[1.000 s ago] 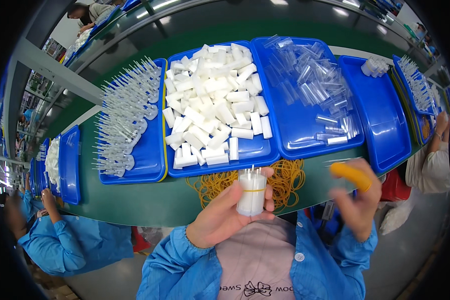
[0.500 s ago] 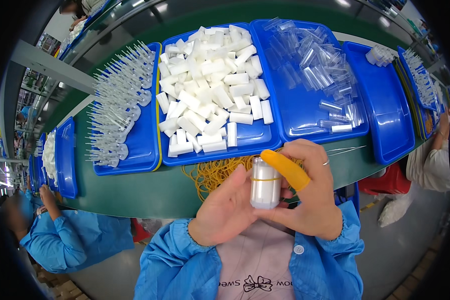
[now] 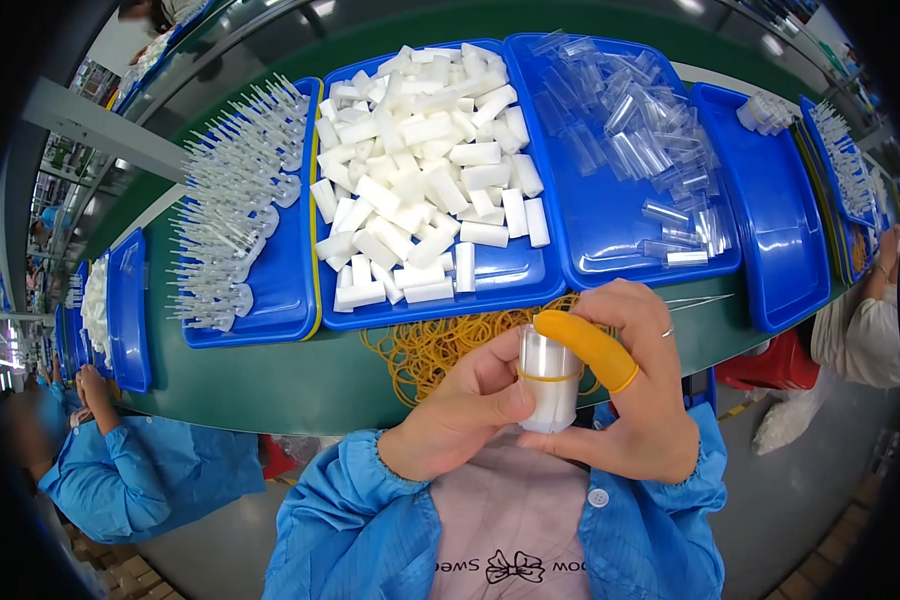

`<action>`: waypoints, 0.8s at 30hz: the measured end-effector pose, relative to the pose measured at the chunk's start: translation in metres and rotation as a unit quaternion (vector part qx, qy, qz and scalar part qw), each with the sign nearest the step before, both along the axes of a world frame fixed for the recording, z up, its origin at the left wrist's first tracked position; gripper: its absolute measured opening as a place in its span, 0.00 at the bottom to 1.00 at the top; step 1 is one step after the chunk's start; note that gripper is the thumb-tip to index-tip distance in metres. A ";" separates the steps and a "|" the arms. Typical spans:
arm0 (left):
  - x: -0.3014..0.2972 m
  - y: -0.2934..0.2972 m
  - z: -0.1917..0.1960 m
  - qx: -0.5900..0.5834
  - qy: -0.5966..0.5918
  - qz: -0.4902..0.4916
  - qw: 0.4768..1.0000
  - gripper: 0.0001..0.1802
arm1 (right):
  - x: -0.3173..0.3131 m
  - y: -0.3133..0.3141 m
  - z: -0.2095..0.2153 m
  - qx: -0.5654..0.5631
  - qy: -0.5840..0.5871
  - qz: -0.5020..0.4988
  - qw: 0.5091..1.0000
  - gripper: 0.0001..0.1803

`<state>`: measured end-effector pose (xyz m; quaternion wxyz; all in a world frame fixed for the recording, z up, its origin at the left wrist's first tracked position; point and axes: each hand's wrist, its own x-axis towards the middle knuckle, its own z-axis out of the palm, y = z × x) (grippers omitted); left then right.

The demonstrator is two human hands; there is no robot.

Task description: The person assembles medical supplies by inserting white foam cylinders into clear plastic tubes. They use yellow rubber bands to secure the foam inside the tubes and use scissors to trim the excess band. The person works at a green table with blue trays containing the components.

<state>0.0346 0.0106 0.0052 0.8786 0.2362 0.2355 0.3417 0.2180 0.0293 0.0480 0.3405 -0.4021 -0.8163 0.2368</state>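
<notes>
Both my hands hold a small bundle of clear plastic tubes (image 3: 548, 380) upright in front of my chest, with a yellow rubber band around it. My left hand (image 3: 462, 418) grips the bundle from the left, thumb pressed on its side. My right hand (image 3: 638, 400) closes around it from the right, and its index finger, in an orange finger cot (image 3: 585, 345), lies across the bundle's top. A heap of yellow rubber bands (image 3: 440, 345) lies on the green table just beyond my hands.
Blue trays line the green table (image 3: 270, 385): one of white pump sprayers (image 3: 232, 235), one of white blocks (image 3: 425, 180), one of clear tubes (image 3: 635, 140), one nearly bare (image 3: 770, 225). A co-worker in blue sits at left (image 3: 120, 460), another person at right (image 3: 870, 320).
My right hand came in from the right and closed on the bundle, its orange-capped finger now across the top. The bundle has a rubber band around it.
</notes>
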 end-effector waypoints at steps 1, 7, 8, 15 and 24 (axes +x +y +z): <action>0.000 0.000 -0.001 -0.001 0.000 -0.001 1.000 0.40 | 0.000 0.001 -0.002 0.012 -0.005 0.006 1.000 0.37; -0.006 0.001 0.003 -0.034 -0.030 -0.006 0.999 0.39 | -0.001 0.000 -0.002 0.014 0.018 0.002 1.000 0.36; -0.006 0.002 0.006 -0.032 -0.004 -0.011 0.999 0.39 | -0.002 -0.002 0.000 0.017 0.000 -0.007 1.000 0.35; -0.002 -0.004 -0.008 0.015 0.011 0.023 1.000 0.36 | -0.005 -0.006 -0.004 0.032 -0.047 -0.025 0.998 0.36; -0.001 -0.003 -0.006 0.054 0.038 0.044 0.997 0.36 | -0.004 -0.006 -0.002 0.013 -0.048 -0.008 0.999 0.36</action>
